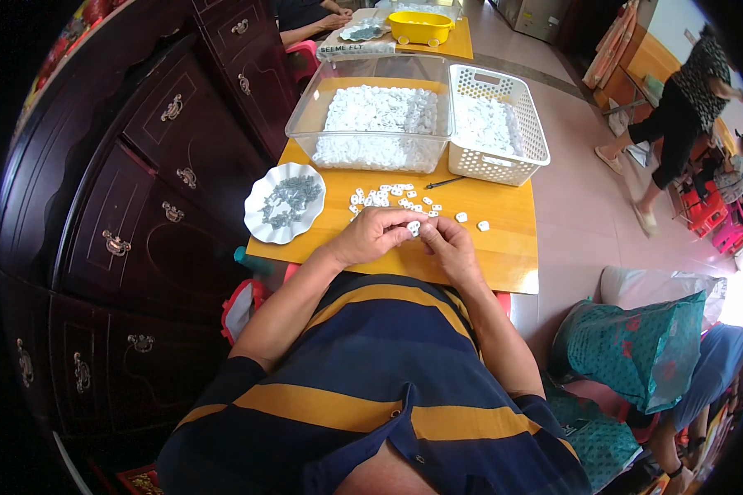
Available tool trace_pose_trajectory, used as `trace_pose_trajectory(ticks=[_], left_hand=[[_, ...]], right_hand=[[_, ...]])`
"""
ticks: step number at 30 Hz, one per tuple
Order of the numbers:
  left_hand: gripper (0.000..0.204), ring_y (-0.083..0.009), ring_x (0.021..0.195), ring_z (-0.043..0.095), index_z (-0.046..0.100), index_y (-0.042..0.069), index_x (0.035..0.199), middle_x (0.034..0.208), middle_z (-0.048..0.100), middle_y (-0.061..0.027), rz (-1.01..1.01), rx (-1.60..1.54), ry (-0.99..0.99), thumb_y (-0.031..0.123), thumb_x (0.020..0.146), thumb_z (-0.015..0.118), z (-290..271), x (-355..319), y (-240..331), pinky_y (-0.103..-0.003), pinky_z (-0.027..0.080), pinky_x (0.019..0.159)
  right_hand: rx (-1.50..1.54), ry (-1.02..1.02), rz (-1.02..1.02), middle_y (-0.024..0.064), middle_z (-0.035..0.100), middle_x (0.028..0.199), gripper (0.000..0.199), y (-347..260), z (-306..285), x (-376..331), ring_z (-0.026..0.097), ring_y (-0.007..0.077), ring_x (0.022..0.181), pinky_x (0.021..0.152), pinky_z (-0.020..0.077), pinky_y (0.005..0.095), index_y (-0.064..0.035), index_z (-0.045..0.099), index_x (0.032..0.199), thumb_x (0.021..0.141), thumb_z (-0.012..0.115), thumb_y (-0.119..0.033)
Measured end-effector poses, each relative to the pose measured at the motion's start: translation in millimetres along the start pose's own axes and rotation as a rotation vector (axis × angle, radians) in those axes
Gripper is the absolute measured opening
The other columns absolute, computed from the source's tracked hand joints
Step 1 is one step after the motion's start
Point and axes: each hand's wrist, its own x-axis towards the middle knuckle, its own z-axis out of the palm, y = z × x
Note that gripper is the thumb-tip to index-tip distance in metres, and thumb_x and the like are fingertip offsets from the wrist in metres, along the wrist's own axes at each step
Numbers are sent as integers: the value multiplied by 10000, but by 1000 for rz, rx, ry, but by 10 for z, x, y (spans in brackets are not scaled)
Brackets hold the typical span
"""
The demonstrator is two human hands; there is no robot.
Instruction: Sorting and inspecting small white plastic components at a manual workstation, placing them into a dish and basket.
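Note:
Between both hands, over the near part of the wooden table, is a small white plastic piece with dark holes. My left hand pinches it between thumb and fingers. My right hand meets it from the other side, thumb and fingertips closed together; whether they hold a second small part is hidden. Just beyond my hands lie several loose white pieces of the same kind, with a few more to the right. A thin black tool rests behind them. Left of my left hand stands a scalloped white plate of small grey parts.
At the table's far side stand a clear plastic bin and a white perforated basket, both holding many white pieces. Dark drawers flank the left. Teal bags sit on the floor at right. A person walks beyond; another sits across.

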Motion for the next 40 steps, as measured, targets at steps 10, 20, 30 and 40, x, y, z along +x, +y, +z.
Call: trace_pose_trajectory(ticks=[10,20,30,40], left_hand=[[281,-177,833,681,693,36,1207,981,738,-120,-20,-140,46,62,929,662,39,-10,-81,-287,527,763],[458,-156,631,586,644,48,1252,830,650,-92,51,209,141,84,820,792,149,-7,112,-295,486,604],[334,-307,829,689,652,37,1151,1000,699,-147,192,428,204,133,850,760,157,-18,52,-366,556,734],[241,-327,882,690,657,45,1093,980,699,-138,213,481,159,177,896,698,114,-34,91,-391,562,748]], right_hand=[[-134,-17,-34,-4,605,773,252,62,-65,32,538,77,719,643,455,271,-10,683,959,997,578,-236],[63,51,-39,-50,574,744,205,40,57,-5,478,47,663,616,395,216,-53,668,919,1004,644,-239],[96,43,-37,-49,589,737,210,69,26,6,495,46,660,618,403,214,-61,677,888,993,662,-242],[129,7,15,-40,626,770,187,76,13,1,514,50,665,626,420,216,-55,695,924,986,671,-230]])
